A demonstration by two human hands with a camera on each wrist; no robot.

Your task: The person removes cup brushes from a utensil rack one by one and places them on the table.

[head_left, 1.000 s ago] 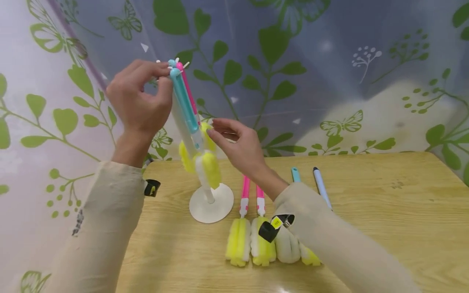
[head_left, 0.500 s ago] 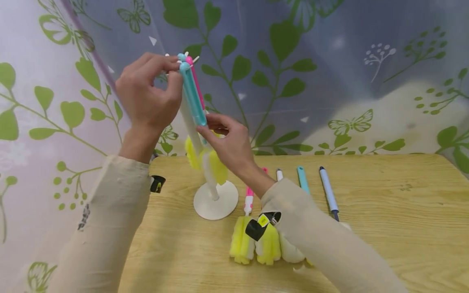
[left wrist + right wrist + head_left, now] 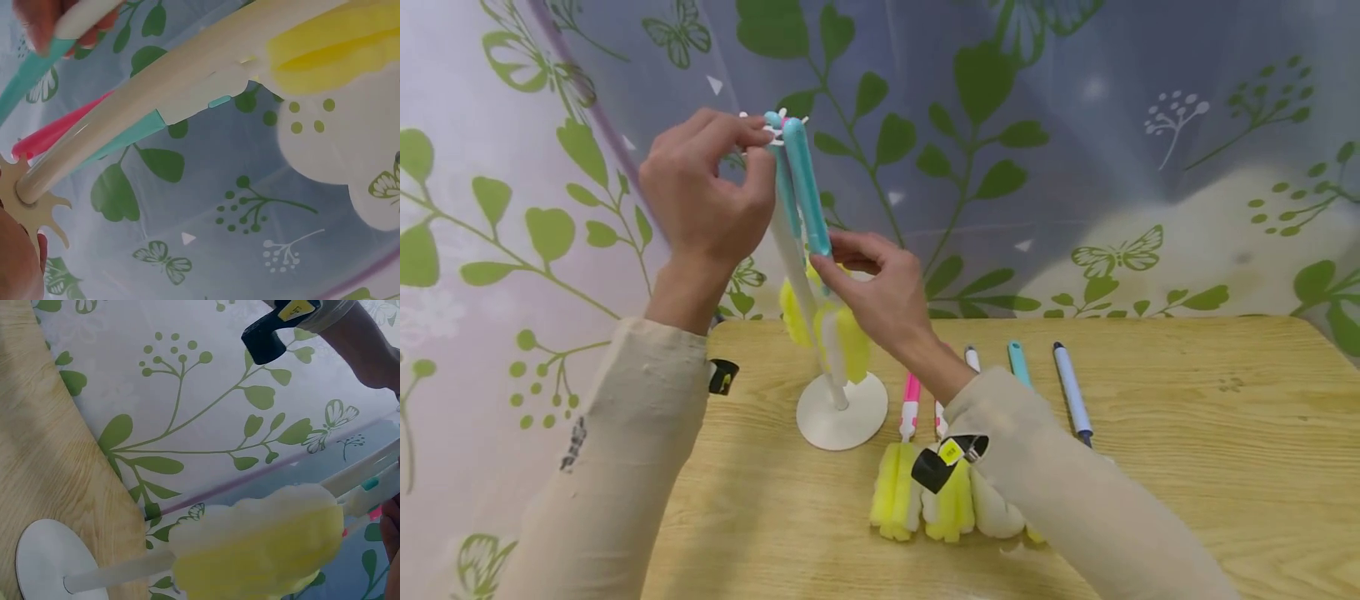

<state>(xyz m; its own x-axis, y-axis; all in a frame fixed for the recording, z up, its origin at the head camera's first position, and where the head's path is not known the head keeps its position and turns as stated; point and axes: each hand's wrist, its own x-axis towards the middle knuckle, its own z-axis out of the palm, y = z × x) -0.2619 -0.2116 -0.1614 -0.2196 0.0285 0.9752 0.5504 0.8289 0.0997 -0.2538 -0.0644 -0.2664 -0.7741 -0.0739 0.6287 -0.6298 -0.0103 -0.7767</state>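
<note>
My left hand (image 3: pixel 703 187) holds the top of a white stand (image 3: pixel 842 423), by its ring of curved hooks (image 3: pixel 44 212). The thumb and fingers of my right hand (image 3: pixel 880 287) pinch a sponge bottle brush by the lower end of its teal handle (image 3: pixel 807 187). This handle's rounded top is beside the hooks; whether it touches one I cannot tell. Other brushes hang on the stand, one with a teal handle (image 3: pixel 134 134) and one with a pink handle (image 3: pixel 59 131). Their yellow and white sponge heads (image 3: pixel 256 550) cluster around the pole (image 3: pixel 119 575).
On the wooden table (image 3: pixel 1187 450) lie several more sponge brushes, among them a pink-handled brush (image 3: pixel 911 408), a teal handle (image 3: pixel 1018 362) and a pale blue handle (image 3: pixel 1072 387). My right forearm covers part of them. A leaf-patterned curtain (image 3: pixel 1097 167) hangs behind the table.
My right hand has gone from beside a yellow sponge to the teal handle and now pinches it. That brush has shifted right and slightly up. My left hand keeps its hold on the stand top.
</note>
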